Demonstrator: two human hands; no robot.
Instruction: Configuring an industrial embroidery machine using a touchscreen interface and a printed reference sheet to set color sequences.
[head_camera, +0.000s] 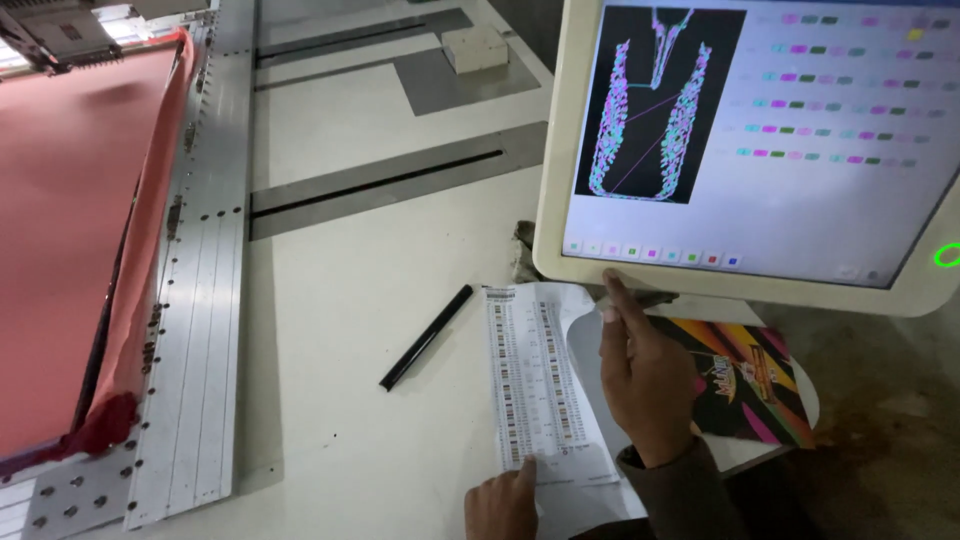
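My right hand (640, 370) is raised with its fingers together, the fingertips touching the lower edge of a cream-framed screen (560, 200) that shows a U-shaped coloured pattern on black and rows of small colour swatches. It holds nothing. My left hand (500, 505) sits at the bottom edge of the view, its index finger pressing the lower end of a long white chart (535, 375) printed with columns of small coloured bars. A black pen (427, 337) lies on the white table left of the chart.
Red fabric (70, 230) is stretched in a frame at the left, beside a perforated metal rail (200, 330). A small cream box (474, 48) sits at the back. A colourful booklet (745, 380) lies under the screen. Grey slotted plates (390, 185) cross the table.
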